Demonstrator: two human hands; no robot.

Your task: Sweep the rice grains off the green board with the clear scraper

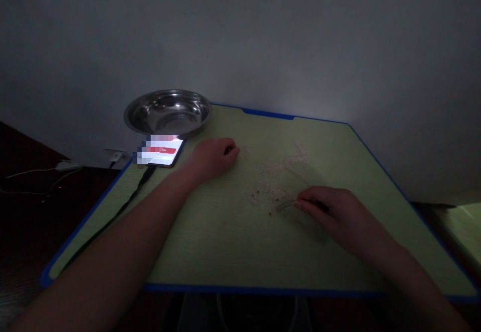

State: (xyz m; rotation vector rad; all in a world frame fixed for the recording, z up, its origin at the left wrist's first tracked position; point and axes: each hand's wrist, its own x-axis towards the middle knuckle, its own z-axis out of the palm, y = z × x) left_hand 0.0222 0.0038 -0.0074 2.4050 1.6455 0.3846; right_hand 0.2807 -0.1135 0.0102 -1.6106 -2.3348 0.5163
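My left hand (217,157) rests on the table left of the grains, its fingers curled closed. Whatever may be inside that fist is hidden. With thumb and fingers pinched, my right hand (330,207) grips the edge of a clear see-through dish (286,205), whose curved rim shows only faintly in the dim light. Its full shape is hard to make out. Beside and beyond the dish, pale small grains (272,179), looking like rice, lie scattered in a loose patch. A few dark specks (269,214) sit among and near them.
At the far left corner stands a shiny steel basin (169,114). A lit phone (165,151) lies just before it, with a black cable or strap (128,204) running toward me. The greenish table (225,252) has a blue edge. A wall (263,46) rises behind.
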